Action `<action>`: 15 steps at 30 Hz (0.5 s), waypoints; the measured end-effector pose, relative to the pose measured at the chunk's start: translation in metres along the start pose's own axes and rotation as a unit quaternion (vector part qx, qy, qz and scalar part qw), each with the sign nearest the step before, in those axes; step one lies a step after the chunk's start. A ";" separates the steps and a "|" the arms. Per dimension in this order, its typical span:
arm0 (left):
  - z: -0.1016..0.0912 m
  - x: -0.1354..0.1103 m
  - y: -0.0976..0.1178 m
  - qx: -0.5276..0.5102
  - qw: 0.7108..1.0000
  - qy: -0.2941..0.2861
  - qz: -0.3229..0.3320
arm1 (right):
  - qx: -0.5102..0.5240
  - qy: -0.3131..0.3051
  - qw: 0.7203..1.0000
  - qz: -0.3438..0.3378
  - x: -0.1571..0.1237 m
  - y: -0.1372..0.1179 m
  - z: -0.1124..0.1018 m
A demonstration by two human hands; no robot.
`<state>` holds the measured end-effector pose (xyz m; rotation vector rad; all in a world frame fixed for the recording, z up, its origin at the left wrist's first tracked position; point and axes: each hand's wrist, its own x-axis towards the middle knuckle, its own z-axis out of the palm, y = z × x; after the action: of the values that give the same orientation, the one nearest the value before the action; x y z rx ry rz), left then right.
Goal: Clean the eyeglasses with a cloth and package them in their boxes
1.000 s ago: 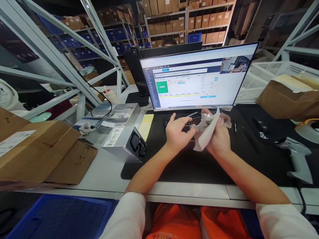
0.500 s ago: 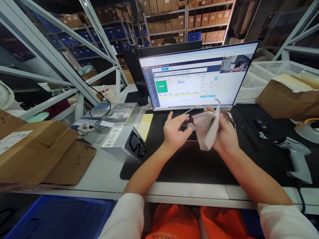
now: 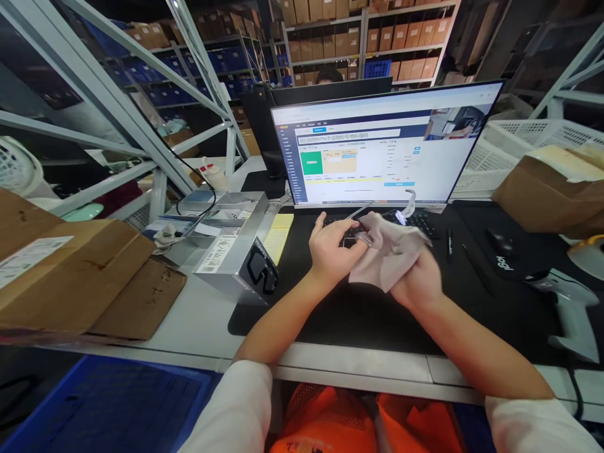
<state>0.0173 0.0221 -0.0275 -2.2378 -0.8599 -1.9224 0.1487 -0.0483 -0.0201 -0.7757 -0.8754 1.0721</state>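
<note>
1. Head view: the left hand [image 3: 333, 251] pinches the clear glasses [image 3: 363, 238] by the front, with thumb and fingers pressed together on them.
2. The right hand [image 3: 418, 283] holds a soft pink cloth [image 3: 384, 261]. The cloth lies over its fingers, so I cannot see them, but the hand is closed on the cloth.
3. The glasses sit between the two hands and touch both the left fingers and the cloth. Their long side runs from left to right. One thin see-through arm [image 3: 409, 201] sticks up and away, toward the screen [image 3: 377, 151].
4. The left hand is the one on the glasses. The right hand is just beside them, with the cloth in between.
5. Both hands hover above a black mat [image 3: 377, 314] on the white bench [image 3: 198, 327], just in front of the keyboard [image 3: 425, 220].
6. A silver box [image 3: 231, 251] lies to the left, and a brown box [image 3: 70, 270] lies further left. A pen [image 3: 448, 242], a mouse [image 3: 500, 239] and a grey scanner [image 3: 573, 308] lie to the right.
7. Behind the screen is the top of another person's head [image 3: 329, 75], and tall shelves [image 3: 387, 38] full of boxes.
</note>
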 end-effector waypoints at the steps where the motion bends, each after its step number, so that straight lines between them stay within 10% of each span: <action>1: 0.000 -0.002 0.000 -0.003 1.000 -0.003 0.006 | -0.011 -0.009 1.000 0.016 -0.004 0.007 0.004; 15: -0.001 0.002 0.003 -0.002 0.999 -0.041 0.014 | 0.069 0.057 0.996 -0.004 0.026 -0.016 -0.022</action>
<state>0.0176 0.0199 -0.0248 -2.3332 -0.8323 -1.8329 0.1806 -0.0310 -0.0102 -0.7099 -0.6995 1.0594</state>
